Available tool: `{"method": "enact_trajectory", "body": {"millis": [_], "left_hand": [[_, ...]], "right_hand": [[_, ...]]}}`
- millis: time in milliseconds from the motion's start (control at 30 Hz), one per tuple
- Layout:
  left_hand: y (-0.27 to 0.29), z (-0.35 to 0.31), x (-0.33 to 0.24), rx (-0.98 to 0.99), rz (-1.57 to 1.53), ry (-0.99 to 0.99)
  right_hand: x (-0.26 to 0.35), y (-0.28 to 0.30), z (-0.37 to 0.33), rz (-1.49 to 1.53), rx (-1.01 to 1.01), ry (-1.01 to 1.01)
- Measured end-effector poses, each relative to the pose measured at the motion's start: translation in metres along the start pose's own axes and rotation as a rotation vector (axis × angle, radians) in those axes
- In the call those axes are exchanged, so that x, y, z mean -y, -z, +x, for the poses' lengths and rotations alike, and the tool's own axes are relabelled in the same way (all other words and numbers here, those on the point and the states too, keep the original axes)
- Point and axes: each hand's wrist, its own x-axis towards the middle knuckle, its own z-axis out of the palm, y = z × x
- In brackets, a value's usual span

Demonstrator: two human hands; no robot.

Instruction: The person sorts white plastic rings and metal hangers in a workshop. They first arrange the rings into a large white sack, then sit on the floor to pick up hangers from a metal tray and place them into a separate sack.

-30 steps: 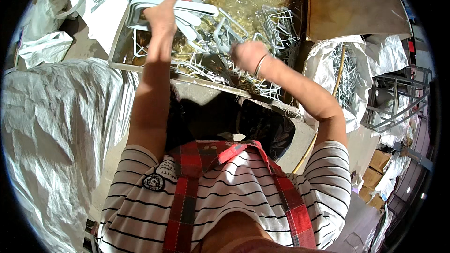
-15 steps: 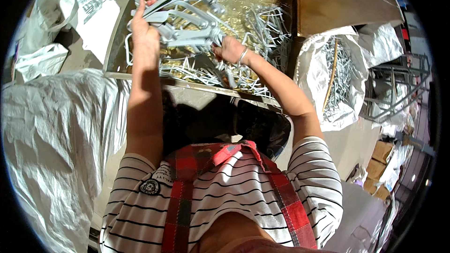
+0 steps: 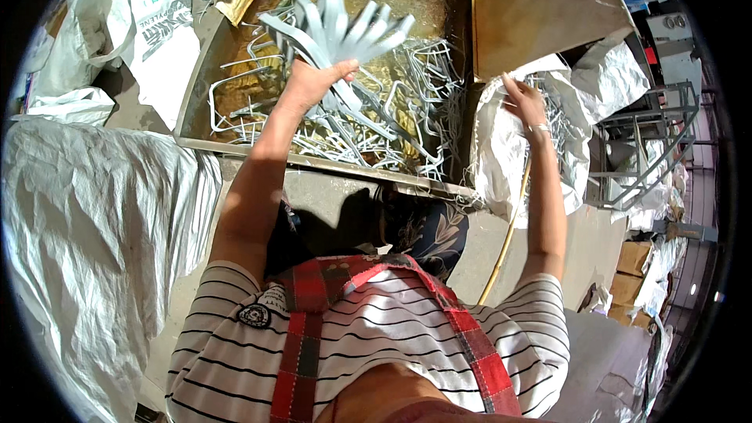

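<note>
— Since half a second ago our right hand (image 3: 526,102) has let go of the bundle of white wire hangers (image 3: 341,27) and swung out to the right, to the open white sack (image 3: 501,157) beside the bin. Do we agree?

— We do. Both hands were on the bundle then; now only our left hand (image 3: 309,82) has it, clenched round the gathered necks, with the hangers fanned upward above the bin.

— And the right hand?

— Fingers spread, touching the sack's rim or the hangers inside it (we cannot tell whether it grips anything).

— So the bundle rides on one hand while the other is at the sack. We judge that as a shift from gathering to handling the sack, no more than that.

— Where does everything sit?

— No counter here. A broad metal bin (image 3: 196,102), brown and worn inside, holds a loose tangle of more white hangers (image 3: 376,125); a brown board (image 3: 540,8) leans at its right corner.

— Around us?

— Pale concrete floor in hard sunlight, a big white woven sheet (image 3: 86,251) on our left, printed white bags (image 3: 160,23) up left, a grey metal frame (image 3: 650,141) and cardboard boxes (image 3: 630,266) on the right. A thin yellow stick (image 3: 505,243) slants by the sack.
</note>
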Motion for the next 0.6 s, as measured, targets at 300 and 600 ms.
{"method": "enact_trajectory", "body": {"millis": [300,600], "left_hand": [[-0.031,-0.046,0.001,0.286,0.411,-0.039],[0.008,-0.03,0.006,-0.021,-0.204,0.127]], "right_hand": [[0.071,-0.181,-0.009,1.143,0.63,-0.16],[0.065,-0.155,-0.037,0.99,0.495,0.115]]}}
